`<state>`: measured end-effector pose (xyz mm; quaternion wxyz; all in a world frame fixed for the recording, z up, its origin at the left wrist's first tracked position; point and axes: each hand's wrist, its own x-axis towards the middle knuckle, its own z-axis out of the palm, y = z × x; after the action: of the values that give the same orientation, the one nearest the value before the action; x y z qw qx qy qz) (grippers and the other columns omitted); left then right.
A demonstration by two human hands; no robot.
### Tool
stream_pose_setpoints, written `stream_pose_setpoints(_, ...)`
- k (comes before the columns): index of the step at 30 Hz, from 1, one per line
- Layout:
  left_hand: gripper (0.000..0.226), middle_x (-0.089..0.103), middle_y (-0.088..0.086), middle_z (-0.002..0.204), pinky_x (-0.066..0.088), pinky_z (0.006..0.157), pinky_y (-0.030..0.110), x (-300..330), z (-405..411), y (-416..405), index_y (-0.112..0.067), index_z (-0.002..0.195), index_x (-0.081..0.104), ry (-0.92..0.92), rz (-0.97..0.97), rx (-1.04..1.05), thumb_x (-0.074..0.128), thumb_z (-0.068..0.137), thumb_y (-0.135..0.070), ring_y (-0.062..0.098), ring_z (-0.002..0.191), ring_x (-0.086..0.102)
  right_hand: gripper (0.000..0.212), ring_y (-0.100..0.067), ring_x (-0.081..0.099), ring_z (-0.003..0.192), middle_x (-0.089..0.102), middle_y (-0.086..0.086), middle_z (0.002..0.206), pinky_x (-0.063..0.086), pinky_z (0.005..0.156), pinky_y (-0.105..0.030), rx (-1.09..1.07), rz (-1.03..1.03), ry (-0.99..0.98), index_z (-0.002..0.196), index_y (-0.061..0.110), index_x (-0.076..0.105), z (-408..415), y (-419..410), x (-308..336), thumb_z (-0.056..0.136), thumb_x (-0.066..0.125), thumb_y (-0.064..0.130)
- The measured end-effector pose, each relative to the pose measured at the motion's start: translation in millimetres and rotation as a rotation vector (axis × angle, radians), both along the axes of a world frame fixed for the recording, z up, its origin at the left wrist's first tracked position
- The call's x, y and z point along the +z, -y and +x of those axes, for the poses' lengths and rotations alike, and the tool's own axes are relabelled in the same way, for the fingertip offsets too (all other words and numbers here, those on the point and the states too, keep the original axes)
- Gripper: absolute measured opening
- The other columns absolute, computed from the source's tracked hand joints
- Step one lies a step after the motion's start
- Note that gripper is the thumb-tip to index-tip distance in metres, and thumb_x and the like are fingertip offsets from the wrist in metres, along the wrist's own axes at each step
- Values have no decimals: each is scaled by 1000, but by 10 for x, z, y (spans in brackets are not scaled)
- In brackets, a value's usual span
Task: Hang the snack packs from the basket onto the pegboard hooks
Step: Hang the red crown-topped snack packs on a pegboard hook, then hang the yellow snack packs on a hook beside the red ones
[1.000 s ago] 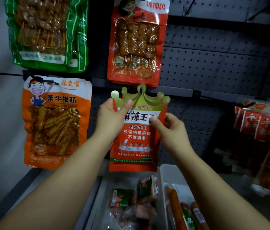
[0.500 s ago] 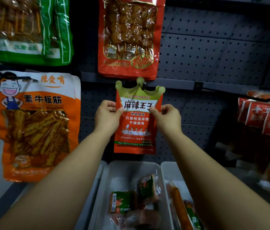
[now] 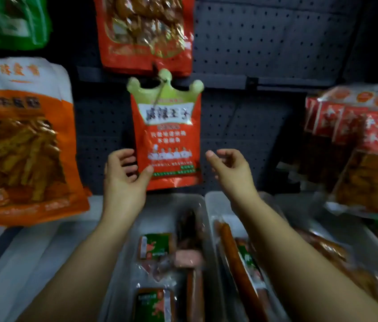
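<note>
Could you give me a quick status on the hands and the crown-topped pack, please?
Both hands open: left hand beside the pack's lower edge, right hand clear of it. Crown pack hanging on its hook. Nothing in the way.

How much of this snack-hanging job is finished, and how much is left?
Done: the red snack pack with the green crown-shaped top hangs from a pegboard hook, alongside a big orange pack and a red pack above. In hand: nothing; the left hand and right hand are open, with no grip on anything, just below and beside the crowned pack. Left: I see no basket; the pale plastic bins below hold sausage packs.
</note>
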<state>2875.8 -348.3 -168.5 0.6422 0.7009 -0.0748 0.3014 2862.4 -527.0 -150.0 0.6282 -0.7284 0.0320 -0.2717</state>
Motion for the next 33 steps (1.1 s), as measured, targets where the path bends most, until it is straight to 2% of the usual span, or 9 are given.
stream_pose_setpoints(4, 23, 60, -5, 80, 44, 61, 2, -395, -810, 533, -24, 85, 57, -53, 28, -337, 62, 85, -1, -10, 66, 57, 5, -15, 55, 68, 59, -6, 74, 47, 64, -25, 99, -121, -6, 86, 14, 61, -924, 588, -527, 89, 63, 11)
stream_pose_setpoints(9, 25, 64, -8, 65, 46, 62, 7, -1047, -1647, 1586, -21, 79, 59, -253, 110, -720, 60, 84, 3, -1, 63, 59, 14, -6, 57, 61, 64, -2, 68, 47, 60, -17, 7, -177, -210, 80, 16, 64, -2266, 1829, -1232, 88, 61, 5)
stream_pose_setpoints(16, 28, 65, -17, 65, 46, 63, 10, -2211, -2673, 3086, -27, 79, 59, -592, 171, -922, 60, 87, -1, -4, 62, 58, 19, 2, 54, 47, 63, 10, 53, 43, 50, -12, -344, 87, -567, 75, 11, 61, -3826, 3284, -2364, 92, 56, 3)
stream_pose_setpoints(19, 23, 60, -9, 71, 43, 67, 18, -2653, -2989, 3598, -24, 81, 59, -755, 210, -941, 59, 88, -2, 5, 68, 55, 25, -4, 52, 46, 61, 7, 51, 43, 50, -20, -355, 99, -741, 71, 13, 59, -4167, 3621, -2822, 92, 55, 1)
stream_pose_setpoints(22, 9, 58, 2, 82, 40, 67, 19, -3043, -3182, 3954, -5, 99, 61, -905, 230, -863, 57, 90, -3, 12, 74, 53, 16, -12, 50, 58, 60, -1, 66, 42, 64, -34, -297, 26, -887, 75, 11, 60, -4294, 3832, -3228, 90, 60, 5)
stream_pose_setpoints(25, 20, 58, 11, 101, 44, 75, 27, -3318, -3261, 4181, -3, 109, 55, -1018, 296, -789, 59, 90, -6, 21, 90, 55, 14, -13, 57, 66, 62, 2, 73, 46, 67, -31, -255, -84, -950, 75, 18, 59, -4233, 3985, -3542, 87, 66, 14)
stream_pose_setpoints(27, 28, 57, 13, 111, 45, 86, 34, -3411, -3298, 4273, -1, 114, 51, -1064, 346, -732, 61, 88, -5, 25, 100, 56, 13, -22, 66, 81, 69, -4, 87, 53, 78, -37, -217, -121, -997, 89, 9, 62, -4142, 4034, -3702, 87, 67, 21)
stream_pose_setpoints(30, 42, 54, 6, 105, 47, 85, 33, -3440, -3315, 4381, -1, 122, 44, -1062, 376, -718, 63, 85, -2, 24, 100, 56, 50, -30, 64, 103, 64, -14, 116, 51, 93, -49, -166, -16, -1046, 122, 6, 54, -3993, 4072, -3865, 85, 68, 36)
stream_pose_setpoints(33, 52, 54, 7, 117, 47, 94, 38, -3469, -3337, 4415, -6, 127, 35, -1097, 374, -762, 64, 84, -2, 22, 104, 55, 74, -34, 56, 117, 52, -15, 132, 45, 99, -54, -132, 86, -1051, 138, 7, 36, -3893, 4050, -3971, 80, 73, 37)
